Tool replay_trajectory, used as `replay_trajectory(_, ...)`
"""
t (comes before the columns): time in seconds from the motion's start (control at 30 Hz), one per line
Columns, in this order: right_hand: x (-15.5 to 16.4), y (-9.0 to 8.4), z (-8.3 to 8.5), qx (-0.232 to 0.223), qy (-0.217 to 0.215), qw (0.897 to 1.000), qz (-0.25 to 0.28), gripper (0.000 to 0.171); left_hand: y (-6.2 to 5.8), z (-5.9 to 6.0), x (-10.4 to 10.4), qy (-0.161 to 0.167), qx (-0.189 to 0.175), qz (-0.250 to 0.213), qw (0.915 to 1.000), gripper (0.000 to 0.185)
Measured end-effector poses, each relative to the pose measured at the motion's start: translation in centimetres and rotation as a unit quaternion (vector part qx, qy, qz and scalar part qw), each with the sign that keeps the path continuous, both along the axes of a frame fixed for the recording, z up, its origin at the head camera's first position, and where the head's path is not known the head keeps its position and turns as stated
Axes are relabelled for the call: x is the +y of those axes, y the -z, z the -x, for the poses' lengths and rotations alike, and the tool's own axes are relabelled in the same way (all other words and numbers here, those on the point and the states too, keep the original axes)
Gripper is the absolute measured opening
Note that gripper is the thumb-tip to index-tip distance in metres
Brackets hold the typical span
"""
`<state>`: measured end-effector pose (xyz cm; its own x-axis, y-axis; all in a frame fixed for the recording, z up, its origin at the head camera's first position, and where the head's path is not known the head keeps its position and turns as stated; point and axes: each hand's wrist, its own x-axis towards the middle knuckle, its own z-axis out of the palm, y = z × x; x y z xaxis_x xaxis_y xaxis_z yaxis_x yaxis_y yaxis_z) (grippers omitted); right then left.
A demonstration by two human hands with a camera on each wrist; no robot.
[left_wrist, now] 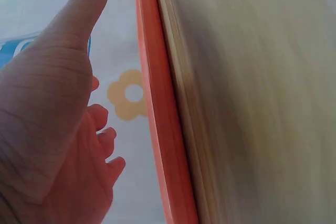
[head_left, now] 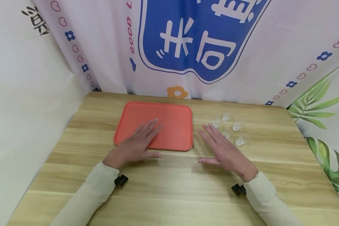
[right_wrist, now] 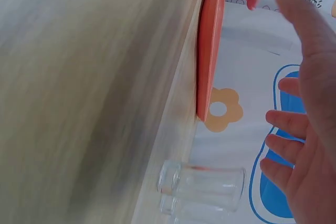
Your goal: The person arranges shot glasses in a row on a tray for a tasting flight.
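Note:
An orange tray (head_left: 172, 125) lies flat on the wooden table (head_left: 169, 188), left of centre. My left hand (head_left: 138, 142) is open, palm down, with its fingers over the tray's near left part. My right hand (head_left: 224, 150) is open too, palm down just right of the tray, holding nothing. Several small clear glasses (head_left: 233, 128) stand on the table just beyond the right fingers. In the left wrist view the left hand (left_wrist: 58, 129) hovers beside the tray's rim (left_wrist: 163, 129). The right wrist view shows the right hand (right_wrist: 310, 145) spread above a glass (right_wrist: 202, 182), apart from it.
Printed cloth hangs behind the table (head_left: 197, 40) and at both sides. The table's back edge runs just past the tray and glasses. Bare wood stretches across the front half.

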<state>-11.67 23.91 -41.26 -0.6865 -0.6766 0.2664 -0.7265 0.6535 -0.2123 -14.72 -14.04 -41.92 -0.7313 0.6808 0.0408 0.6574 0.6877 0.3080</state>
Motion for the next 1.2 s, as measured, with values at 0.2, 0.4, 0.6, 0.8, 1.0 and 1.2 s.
replay_trajectory(0.2,1.5,-0.2,-0.1,0.044,0.022,0.998,0.026,0.093,0.4,0.4,-2.5,-0.037,-0.019,-0.007,0.9991,0.107)
replay_trajectory(0.4,2.6,-0.4,-0.5,0.064,0.048,0.995,0.062,0.085,0.7,0.7,-4.8,-0.089,-0.043,-0.030,0.9946,0.112)
replay_trajectory(0.6,3.7,-0.4,-1.3,0.065,0.101,0.989,0.091,0.076,0.9,0.6,-6.5,-0.111,-0.041,-0.046,0.9920,0.108)
replay_trajectory(0.8,4.3,-0.2,-1.8,0.066,0.125,0.984,0.106,0.073,0.8,0.5,-7.8,-0.133,-0.062,-0.055,0.9876,0.109)
replay_trajectory(1.0,4.6,-0.2,-2.0,0.045,0.167,0.978,0.115,0.068,0.8,0.8,-8.7,-0.161,-0.088,-0.061,0.9810,0.116)
replay_trajectory(1.2,4.9,-0.1,-2.4,0.014,0.210,0.968,0.137,0.060,1.1,0.5,-9.0,-0.176,-0.094,-0.067,0.9776,0.119)
